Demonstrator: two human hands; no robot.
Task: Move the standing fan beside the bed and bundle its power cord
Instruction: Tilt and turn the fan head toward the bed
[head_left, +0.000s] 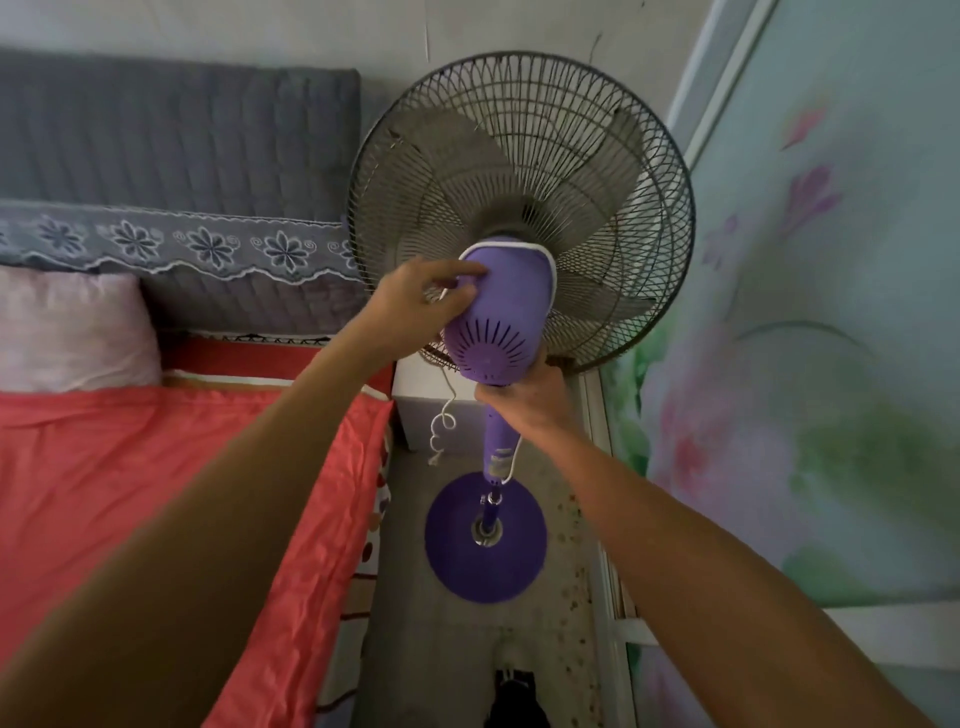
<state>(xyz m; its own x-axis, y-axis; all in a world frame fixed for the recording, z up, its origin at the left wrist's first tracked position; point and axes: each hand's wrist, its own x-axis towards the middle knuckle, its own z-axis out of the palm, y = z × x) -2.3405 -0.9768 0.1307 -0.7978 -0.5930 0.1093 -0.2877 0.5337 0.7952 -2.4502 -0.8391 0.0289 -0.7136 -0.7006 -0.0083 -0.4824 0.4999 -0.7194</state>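
Note:
The purple standing fan (501, 317) stands upright on the floor between the bed (182, 467) and the wall, its grey wire cage facing away. Its round purple base (485, 545) rests on the floor. A white power cord (519, 249) loops over the top of the motor housing. My left hand (423, 304) pinches the cord against the housing's left side. A loose end of the cord hangs down in curls below that hand, with the plug at the bottom. My right hand (524, 397) grips the fan's neck just under the housing, with cord running down the pole.
A white bedside cabinet (421, 410) stands behind the fan pole, against the grey padded headboard (171, 135). The floral wardrobe door (810, 364) closes off the right side. A pink pillow (72, 332) lies on the red bedsheet. A dark object (514, 696) lies on the floor below.

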